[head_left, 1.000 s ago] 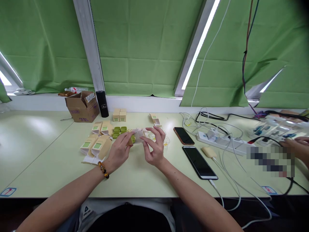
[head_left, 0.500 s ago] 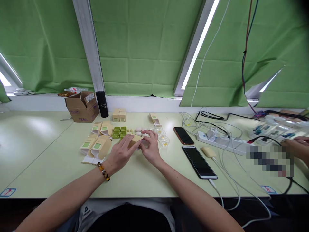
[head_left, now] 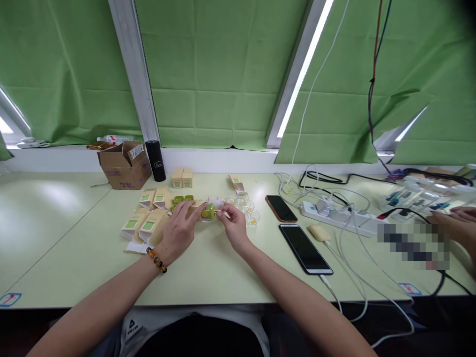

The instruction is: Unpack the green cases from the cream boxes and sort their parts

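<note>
Near the middle of the table (head_left: pixel 230 277), toward its far edge, the left hand (head_left: pixel 177 232) closes around a small tan carton (head_left: pixel 196 212) while the right hand (head_left: pixel 233 225) pinches a little green jar (head_left: pixel 208 211) at the carton's open end. The jar looks light, hard and smooth, so likely slippery; it seems best held by its sides. The thin card carton would probably crush if squeezed, so its folded edges look the safer hold. More cartons (head_left: pixel 148 225) lie just left.
</note>
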The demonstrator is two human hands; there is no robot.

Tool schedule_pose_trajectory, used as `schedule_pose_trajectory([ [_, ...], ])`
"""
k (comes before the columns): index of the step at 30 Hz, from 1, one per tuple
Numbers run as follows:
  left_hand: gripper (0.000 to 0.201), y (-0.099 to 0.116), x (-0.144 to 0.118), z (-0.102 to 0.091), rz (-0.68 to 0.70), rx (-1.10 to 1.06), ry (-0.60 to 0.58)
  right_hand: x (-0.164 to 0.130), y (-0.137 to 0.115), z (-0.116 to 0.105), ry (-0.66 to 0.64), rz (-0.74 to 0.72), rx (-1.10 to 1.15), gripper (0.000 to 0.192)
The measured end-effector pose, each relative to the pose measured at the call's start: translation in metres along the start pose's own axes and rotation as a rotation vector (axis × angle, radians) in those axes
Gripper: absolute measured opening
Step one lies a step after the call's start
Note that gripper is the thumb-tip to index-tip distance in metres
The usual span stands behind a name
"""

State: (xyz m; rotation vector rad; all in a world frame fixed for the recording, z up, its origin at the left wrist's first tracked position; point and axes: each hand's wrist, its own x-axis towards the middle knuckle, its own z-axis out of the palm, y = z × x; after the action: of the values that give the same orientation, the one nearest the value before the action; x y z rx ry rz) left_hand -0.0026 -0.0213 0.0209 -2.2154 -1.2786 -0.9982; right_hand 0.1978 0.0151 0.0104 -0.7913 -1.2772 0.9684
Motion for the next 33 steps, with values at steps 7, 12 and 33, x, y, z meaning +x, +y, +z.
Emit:
schedule_pose_trajectory([
  [7,0.070,-0.004,0.003,-0.001,-0.060,0.005,0.027,0.000,-0.003,-0.001,0.011,0.238,0.340,0.044],
  [12,0.072,-0.011,0.007,-0.002,-0.145,-0.067,0.113,0.004,-0.004,-0.007,0.048,0.251,0.287,0.042],
  [33,0.063,-0.009,0.009,0.016,-0.451,-1.025,0.107,-0.013,-0.002,-0.002,-0.309,-0.174,-0.682,0.016],
])
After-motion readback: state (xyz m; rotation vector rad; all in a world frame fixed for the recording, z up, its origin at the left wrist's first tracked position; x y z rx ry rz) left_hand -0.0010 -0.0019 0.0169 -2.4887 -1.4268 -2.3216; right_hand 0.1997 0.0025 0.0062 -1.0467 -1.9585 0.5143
